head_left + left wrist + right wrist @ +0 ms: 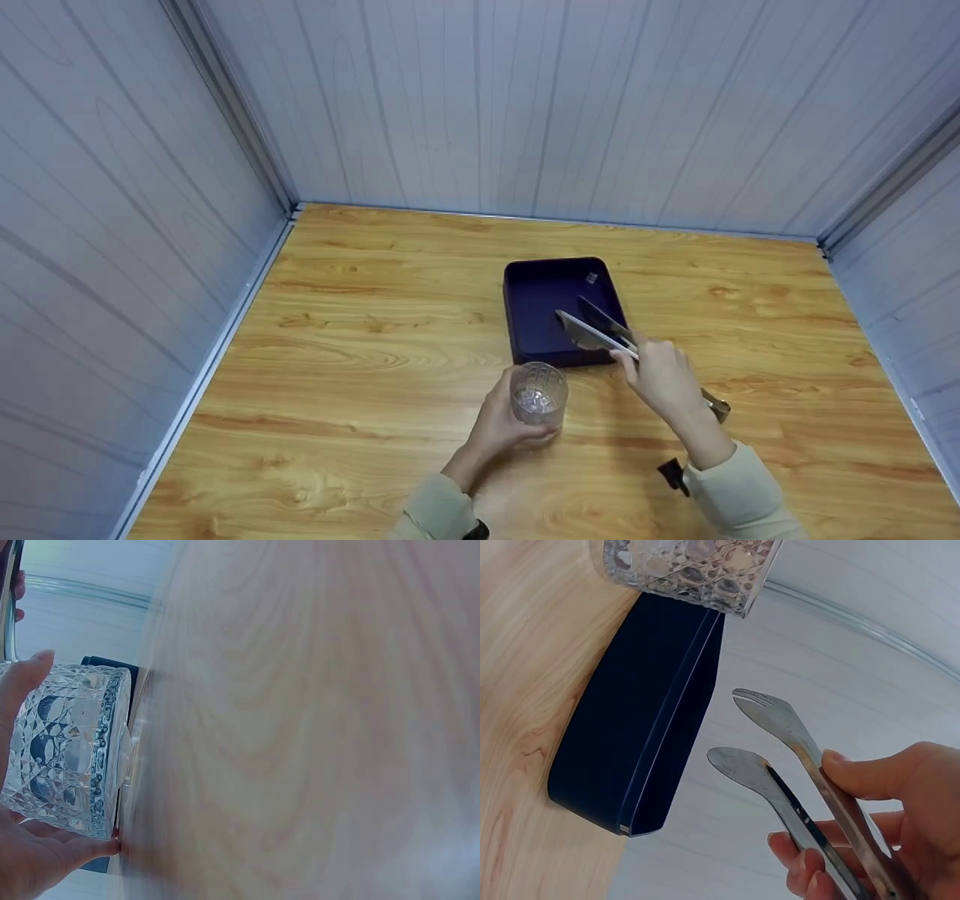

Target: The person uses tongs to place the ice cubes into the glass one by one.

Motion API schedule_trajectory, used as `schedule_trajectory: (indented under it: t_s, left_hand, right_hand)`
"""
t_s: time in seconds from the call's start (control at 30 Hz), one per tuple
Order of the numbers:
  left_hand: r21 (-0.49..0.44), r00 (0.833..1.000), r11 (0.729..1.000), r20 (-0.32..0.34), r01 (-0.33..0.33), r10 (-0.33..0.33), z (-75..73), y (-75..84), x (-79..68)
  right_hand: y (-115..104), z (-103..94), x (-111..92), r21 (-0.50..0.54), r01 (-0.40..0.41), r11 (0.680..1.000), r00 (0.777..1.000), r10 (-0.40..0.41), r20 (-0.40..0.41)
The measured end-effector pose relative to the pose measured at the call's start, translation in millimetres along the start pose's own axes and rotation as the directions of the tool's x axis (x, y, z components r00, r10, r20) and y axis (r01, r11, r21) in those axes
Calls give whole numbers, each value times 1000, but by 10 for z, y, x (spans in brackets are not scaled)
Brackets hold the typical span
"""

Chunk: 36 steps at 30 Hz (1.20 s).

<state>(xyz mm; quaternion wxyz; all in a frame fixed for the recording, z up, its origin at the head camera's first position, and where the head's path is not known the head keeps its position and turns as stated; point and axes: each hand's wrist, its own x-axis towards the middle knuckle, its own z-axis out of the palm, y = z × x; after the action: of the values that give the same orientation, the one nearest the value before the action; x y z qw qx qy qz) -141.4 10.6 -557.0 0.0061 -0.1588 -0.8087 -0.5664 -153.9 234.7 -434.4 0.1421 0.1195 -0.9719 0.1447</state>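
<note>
My left hand (504, 421) holds a clear cut-glass tumbler (540, 390) upright on the table, thumb and fingers curled round its side. Bright facets glint in its bottom. In the left wrist view, the patterned wall of the tumbler (64, 742) lies between thumb and fingers. Metal tongs (810, 802) are gripped in my right hand (664, 379), thumb on one arm and fingers round the other. Their tips, one forked and one spoon-shaped, stand apart over the dark blue tray (536, 300). A small clear square piece (592, 277) lies near the tray's far right corner.
The tray stands just beyond the tumbler on a wood-grain table (360, 337). Pale panels enclose the back (480, 112) and both sides. A small black object (673, 476) shows beside the right sleeve (739, 491).
</note>
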Motion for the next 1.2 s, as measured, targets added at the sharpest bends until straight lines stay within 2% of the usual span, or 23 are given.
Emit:
schedule_trajectory:
  t_s: [0.53, 0.77, 1.2]
  left_hand:
    - [0, 1000, 1000, -8, -13, 13, -5, 14, 3]
    - [36, 999, 998, -9, -46, 47, -2, 7, 3]
    - [30, 999, 999, -12, -39, 40, 1, 14, 1]
  right_hand:
    - [28, 105, 239, 8, -149, 989, 987, 148, 55]
    - [29, 198, 313, -11, -168, 986, 986, 168, -8]
    - [55, 319, 499, -62, -206, 977, 976, 209, 55]
